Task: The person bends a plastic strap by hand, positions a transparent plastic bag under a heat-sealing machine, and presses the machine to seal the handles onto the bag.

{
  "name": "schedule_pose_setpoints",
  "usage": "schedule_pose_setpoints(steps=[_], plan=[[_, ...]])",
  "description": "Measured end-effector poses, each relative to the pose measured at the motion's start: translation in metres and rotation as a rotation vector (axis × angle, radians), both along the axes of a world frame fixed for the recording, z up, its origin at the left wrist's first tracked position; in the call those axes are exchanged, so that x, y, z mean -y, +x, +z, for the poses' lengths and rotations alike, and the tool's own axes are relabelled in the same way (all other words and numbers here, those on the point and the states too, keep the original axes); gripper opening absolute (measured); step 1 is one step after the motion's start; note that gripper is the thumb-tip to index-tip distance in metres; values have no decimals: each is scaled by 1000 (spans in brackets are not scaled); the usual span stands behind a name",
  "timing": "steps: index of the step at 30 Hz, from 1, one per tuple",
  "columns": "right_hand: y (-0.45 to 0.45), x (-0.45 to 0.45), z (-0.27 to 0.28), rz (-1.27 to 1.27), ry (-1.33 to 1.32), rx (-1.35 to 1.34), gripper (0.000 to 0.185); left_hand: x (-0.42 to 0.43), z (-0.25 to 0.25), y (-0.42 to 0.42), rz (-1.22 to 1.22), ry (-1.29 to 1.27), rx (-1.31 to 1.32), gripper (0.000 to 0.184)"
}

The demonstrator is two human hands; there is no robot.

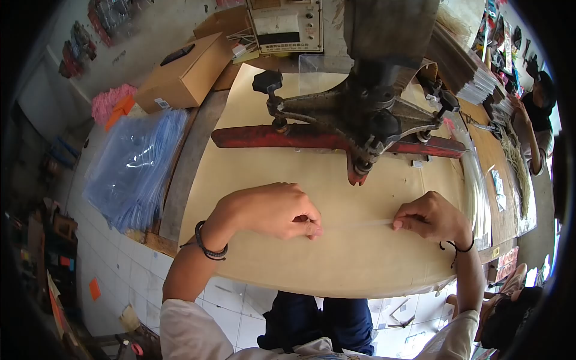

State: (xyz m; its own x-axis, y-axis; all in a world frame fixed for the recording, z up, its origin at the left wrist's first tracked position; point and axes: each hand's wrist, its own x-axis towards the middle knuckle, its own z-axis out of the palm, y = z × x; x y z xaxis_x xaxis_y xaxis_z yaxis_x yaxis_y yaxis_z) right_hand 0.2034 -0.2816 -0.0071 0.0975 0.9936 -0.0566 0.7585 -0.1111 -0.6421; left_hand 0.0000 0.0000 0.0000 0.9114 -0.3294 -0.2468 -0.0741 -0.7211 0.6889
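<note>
My left hand (279,211) is closed in a pinch, low over the tan sheet (336,264) that covers the work table. Opposite it, my right hand (431,217) pinches the end of a thin, clear plastic strip (373,224). The strip runs toward my left fingertips and is faint against the sheet; it appears stretched between both hands. Just beyond my hands is the press head (372,102) of a machine, with a long red metal bar (324,139) across its underside.
A stack of clear bluish plastic sheets (135,168) lies at the left, with a cardboard box (186,72) behind it. Long whitish strips (477,192) lie along the right edge. A control box (287,27) stands at the back. Two other people are at the right.
</note>
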Motion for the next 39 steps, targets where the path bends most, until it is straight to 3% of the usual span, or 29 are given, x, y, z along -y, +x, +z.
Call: schedule_pose_setpoints(steps=[17,23,25,26,29,32,35,39], plan=[[-1,3,-7,-80,-1,-2,6,6,1,0,-27,116,-9,27],[-1,2,-3,-35,-27,53,11,7,4,1,-45,148,-38,25],[-2,5,-13,-73,88,72,1,5,-4,-2,3,67,111,20],[-2,6,-17,-92,146,83,6,4,-8,-4,27,28,186,18],[-6,3,-17,-224,206,180,13,-2,-9,-2,30,163,477,12],[-6,-1,-8,-256,183,225,15,-5,-9,4,60,430,690,20],[-5,-10,-17,-218,383,388,14,5,-7,5,99,576,809,24],[-14,-16,-21,-286,408,585,17,12,-13,7,85,680,912,18]])
